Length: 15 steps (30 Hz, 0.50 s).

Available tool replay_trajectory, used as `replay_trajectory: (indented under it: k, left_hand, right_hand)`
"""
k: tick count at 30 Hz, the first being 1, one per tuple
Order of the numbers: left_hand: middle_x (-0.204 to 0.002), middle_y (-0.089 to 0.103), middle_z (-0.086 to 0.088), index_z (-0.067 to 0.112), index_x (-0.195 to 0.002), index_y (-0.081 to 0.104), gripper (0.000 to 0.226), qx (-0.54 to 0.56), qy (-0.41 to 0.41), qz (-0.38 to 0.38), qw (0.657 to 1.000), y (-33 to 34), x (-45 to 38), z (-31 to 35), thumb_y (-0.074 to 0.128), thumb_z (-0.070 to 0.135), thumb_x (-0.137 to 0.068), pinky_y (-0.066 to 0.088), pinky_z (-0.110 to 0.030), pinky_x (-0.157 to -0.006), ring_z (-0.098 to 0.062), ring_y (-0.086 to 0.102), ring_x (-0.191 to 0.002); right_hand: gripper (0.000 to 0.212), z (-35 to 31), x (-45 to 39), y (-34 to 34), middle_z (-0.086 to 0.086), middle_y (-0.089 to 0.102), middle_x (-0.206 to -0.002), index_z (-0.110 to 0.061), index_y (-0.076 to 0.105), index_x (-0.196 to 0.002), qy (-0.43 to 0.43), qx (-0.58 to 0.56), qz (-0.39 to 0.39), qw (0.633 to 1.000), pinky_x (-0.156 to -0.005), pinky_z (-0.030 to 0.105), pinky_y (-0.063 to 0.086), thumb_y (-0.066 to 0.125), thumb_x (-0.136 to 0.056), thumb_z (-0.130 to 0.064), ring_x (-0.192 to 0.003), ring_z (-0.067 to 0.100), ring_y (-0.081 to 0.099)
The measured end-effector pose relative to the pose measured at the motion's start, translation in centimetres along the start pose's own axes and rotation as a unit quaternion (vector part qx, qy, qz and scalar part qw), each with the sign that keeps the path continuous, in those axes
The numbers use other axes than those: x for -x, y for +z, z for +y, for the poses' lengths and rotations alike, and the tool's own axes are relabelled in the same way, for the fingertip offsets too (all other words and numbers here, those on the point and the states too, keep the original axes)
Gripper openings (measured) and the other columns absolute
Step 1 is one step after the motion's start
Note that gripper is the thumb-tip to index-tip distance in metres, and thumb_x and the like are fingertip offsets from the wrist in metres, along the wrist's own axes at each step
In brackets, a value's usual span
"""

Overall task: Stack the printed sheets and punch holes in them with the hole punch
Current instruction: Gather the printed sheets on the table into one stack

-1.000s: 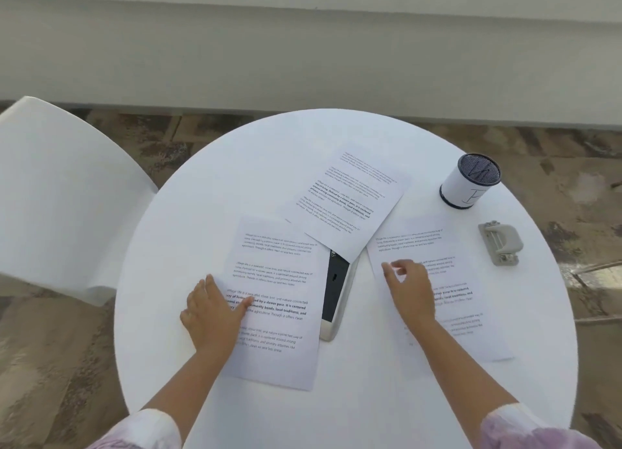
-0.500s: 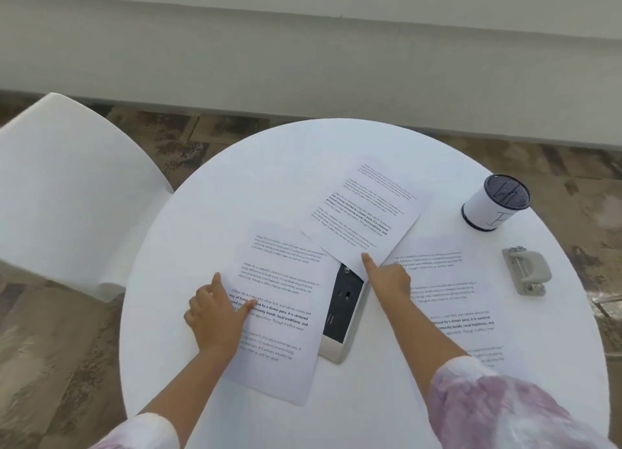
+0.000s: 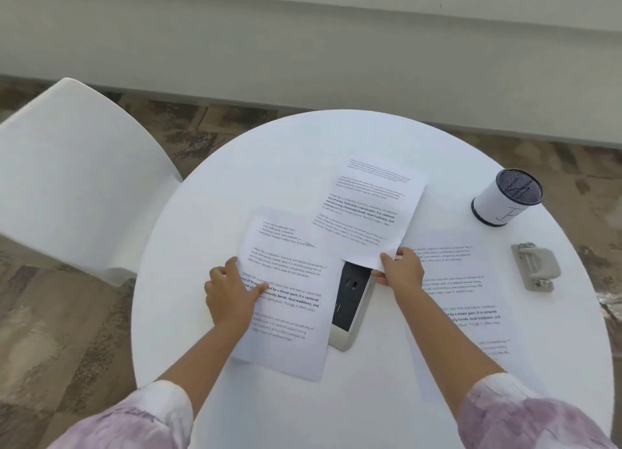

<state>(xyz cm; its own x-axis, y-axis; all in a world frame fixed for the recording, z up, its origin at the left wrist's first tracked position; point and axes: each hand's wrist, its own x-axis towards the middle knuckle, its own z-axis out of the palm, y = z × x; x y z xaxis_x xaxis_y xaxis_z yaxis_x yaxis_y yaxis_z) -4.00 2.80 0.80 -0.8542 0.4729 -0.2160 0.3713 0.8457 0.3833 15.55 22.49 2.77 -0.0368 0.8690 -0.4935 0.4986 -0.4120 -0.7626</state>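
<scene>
Since a moment ago my right hand (image 3: 400, 269) has left the right-hand sheet and come across to the middle one, whose near corner now sits pinched between its thumb and fingers and lifts a little.

By size: the round white table (image 3: 235, 166) carries everything. Three white printed paper sheets lie spread on it: the left sheet (image 3: 289, 330) under my left hand (image 3: 229, 292), whose fingers lie loosely curled on its edge, thumb pressing the text; the middle sheet (image 3: 367, 206), overlapping the left one's far corner; the right sheet (image 3: 461, 300), lying flat by itself. A black-and-silver socket strip (image 3: 350, 300) shows between the left and middle sheets. Further right stand a white cylindrical pen holder with a dark mesh top (image 3: 505, 203) and the small grey metal hole punch (image 3: 537, 267), well apart from both hands, untouched.

Risk, as I judge it: pulling by one corner could crease the middle sheet or drag it against the strip, and the left sheet may slide if my thumb eases.
</scene>
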Motion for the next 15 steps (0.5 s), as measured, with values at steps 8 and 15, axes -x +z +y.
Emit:
replay_trajectory:
  k: [8,15]
  left_hand:
    - [-0.109,0.054,-0.013,0.009,-0.132,0.035,0.072,0.144,-0.026,-0.030,0.989,-0.1,-0.8,-0.5,0.072,0.032,-0.075,0.041,-0.045,-0.088,-0.034,0.050,-0.106]
    - [-0.112,0.055,-0.017,0.003,-0.122,0.045,0.041,0.146,-0.072,-0.013,0.987,-0.2,-0.4,0.4,0.051,0.028,-0.090,0.042,-0.046,-0.086,-0.037,0.049,-0.108]
  right_hand:
    - [0.014,2.1,4.0,-2.0,0.012,0.062,-0.084,-0.007,0.056,-0.105,0.021,-0.126,-0.068,0.989,-0.045,0.018,0.053,0.051,-0.092,-0.009,-0.057,0.021,0.056]
    - [0.017,5.7,7.3,-1.9,0.005,0.064,-0.081,-0.007,0.058,-0.107,0.019,-0.060,-0.138,0.988,-0.048,0.021,0.054,0.052,-0.092,-0.013,-0.054,0.017,0.061]
